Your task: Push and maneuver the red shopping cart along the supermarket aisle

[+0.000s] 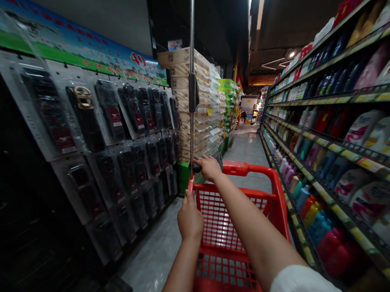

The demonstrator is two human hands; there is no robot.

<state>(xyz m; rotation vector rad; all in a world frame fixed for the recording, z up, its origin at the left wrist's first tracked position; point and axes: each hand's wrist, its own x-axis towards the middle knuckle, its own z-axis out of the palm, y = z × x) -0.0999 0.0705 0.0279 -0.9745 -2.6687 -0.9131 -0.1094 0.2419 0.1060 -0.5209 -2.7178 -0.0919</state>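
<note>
A red plastic shopping cart (235, 168) stands in front of me. My left hand (190, 218) is closed round the near left end of its rim. Further forward, my right hand (209, 167) reaches across with its fingers on a small black knob (196, 168), at the foot of a thin metal pole (192, 137). The pole rises from the left corner of the cart and carries a black fitting (193, 93) partway up. Inside the cart is a red grid panel (223, 215); I see no goods there.
On the left hangs a rack of packaged belts (88, 124) under a colourful banner (78, 42). Beyond it are tall stacks of boxes (193, 83). Shelves of bottles (335, 166) line the right side. A grey tiled aisle (249, 143) runs ahead between them.
</note>
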